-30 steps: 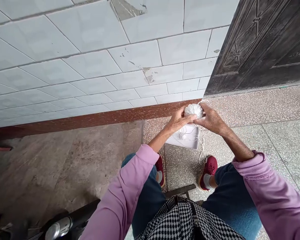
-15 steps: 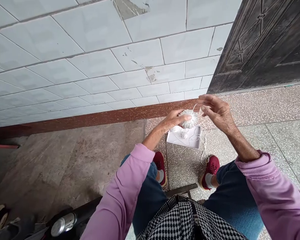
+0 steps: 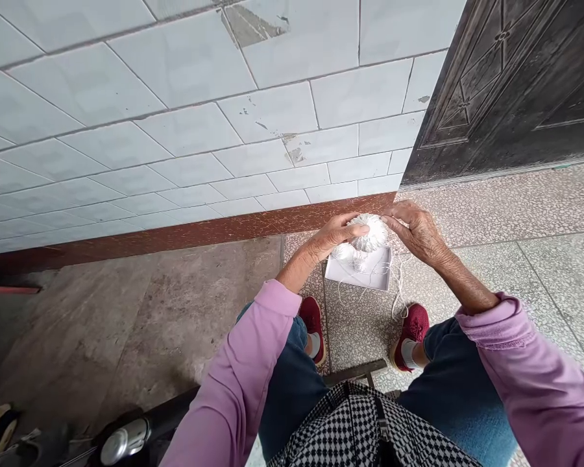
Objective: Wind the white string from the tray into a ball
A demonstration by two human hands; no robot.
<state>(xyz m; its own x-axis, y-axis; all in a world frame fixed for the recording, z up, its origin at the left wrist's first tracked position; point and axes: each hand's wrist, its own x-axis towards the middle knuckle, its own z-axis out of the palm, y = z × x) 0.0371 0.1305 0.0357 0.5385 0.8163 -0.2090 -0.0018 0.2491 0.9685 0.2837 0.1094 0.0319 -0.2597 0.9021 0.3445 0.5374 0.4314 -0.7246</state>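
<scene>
The left hand [image 3: 331, 236], fingers wrapped around a white yarn ball [image 3: 370, 237], holds it above a shallow white tray [image 3: 378, 281] on the speckled floor [image 3: 355, 331]. The right hand [image 3: 415, 232] has its fingers bunched at the ball's right edge; from here I can't tell whether they pinch a strand. Winding seems in hand; the next turn calls for a steady left grip.
</scene>
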